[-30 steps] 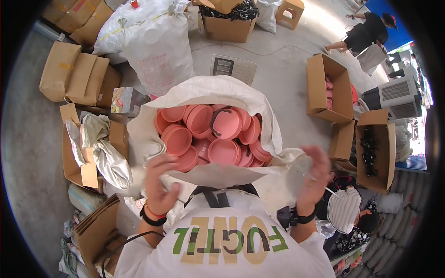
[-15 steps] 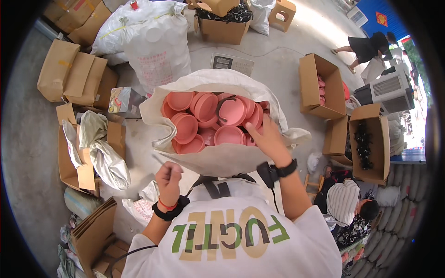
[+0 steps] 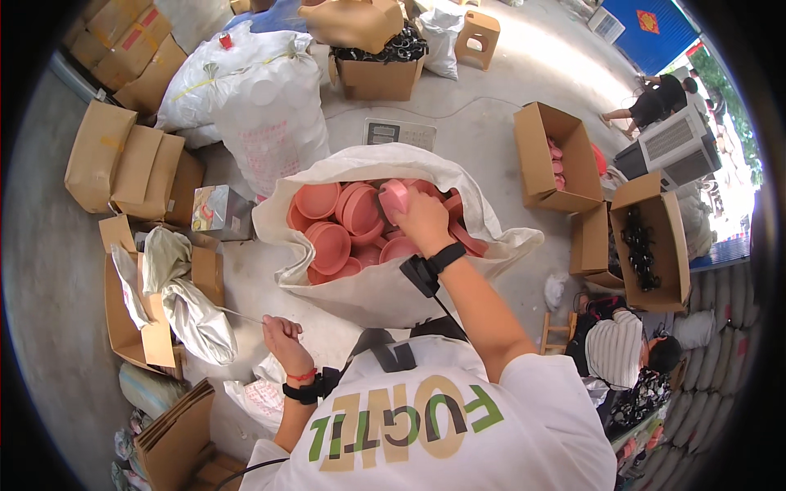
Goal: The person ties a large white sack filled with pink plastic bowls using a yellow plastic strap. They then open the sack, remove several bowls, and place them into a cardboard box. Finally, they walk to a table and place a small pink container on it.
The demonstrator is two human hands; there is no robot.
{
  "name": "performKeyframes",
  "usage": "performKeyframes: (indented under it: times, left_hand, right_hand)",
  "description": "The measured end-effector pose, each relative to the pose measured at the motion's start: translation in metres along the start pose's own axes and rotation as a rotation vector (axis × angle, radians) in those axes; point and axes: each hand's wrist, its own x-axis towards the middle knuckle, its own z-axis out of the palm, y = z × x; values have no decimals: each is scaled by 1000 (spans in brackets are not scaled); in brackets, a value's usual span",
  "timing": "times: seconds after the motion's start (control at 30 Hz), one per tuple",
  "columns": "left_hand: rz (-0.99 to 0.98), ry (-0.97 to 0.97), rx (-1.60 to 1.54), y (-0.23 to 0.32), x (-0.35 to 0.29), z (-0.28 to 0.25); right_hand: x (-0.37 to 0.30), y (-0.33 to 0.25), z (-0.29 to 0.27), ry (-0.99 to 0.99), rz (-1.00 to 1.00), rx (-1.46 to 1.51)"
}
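Note:
In front of me stands a large white woven sack [image 3: 360, 301], its mouth spread wide. Inside lie several round pink plastic dishes [image 3: 331, 247], heaped and tilted at different angles. My right hand [image 3: 426, 222] reaches over the sack's near rim, fingers closed on one pink dish [image 3: 394, 199] tipped up on its side. My left hand [image 3: 288, 347] is apart from the sack, to the lower left, fingers curled around a thin, slender tool [image 3: 242, 316] that points left; its exact kind is too small to tell.
A flat scale [image 3: 401, 132] lies beyond the sack. Far left stands a bulging white sack [image 3: 270, 123]; cardboard boxes [image 3: 102, 155] line the left. At right are a box of pink parts [image 3: 536, 164] and one of black parts [image 3: 655, 270]. A person [image 3: 614, 348] sits at right.
My right hand has moved left and inward from the sack's right rim and taken hold of a pink dish. My left hand has shifted left and down, away from the sack.

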Motion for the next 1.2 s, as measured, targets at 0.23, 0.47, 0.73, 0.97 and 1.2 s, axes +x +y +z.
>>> performKeyframes:
  times: [0.23, 0.47, 0.73, 0.97, 1.2]
  left_hand:
    - [42, 101, 27, 6, -4, -11]
    - [10, 256, -54, -15, -28, -7]
    - [-195, 333, -110, -63, -62, 15]
    - [-144, 379, -40, -61, -89, 42]
    - [-147, 524, -9, -62, -119, 57]
  right_hand:
    - [-36, -11, -55, 54, -214, 295]
    - [-53, 38, -175, -214, 79, 1244]
    - [-60, 266, -129, 401, 665, 1935]
    - [-14, 445, -106, 404, 969, 1955]
    - [107, 474, -260, 308, 276, 1735]
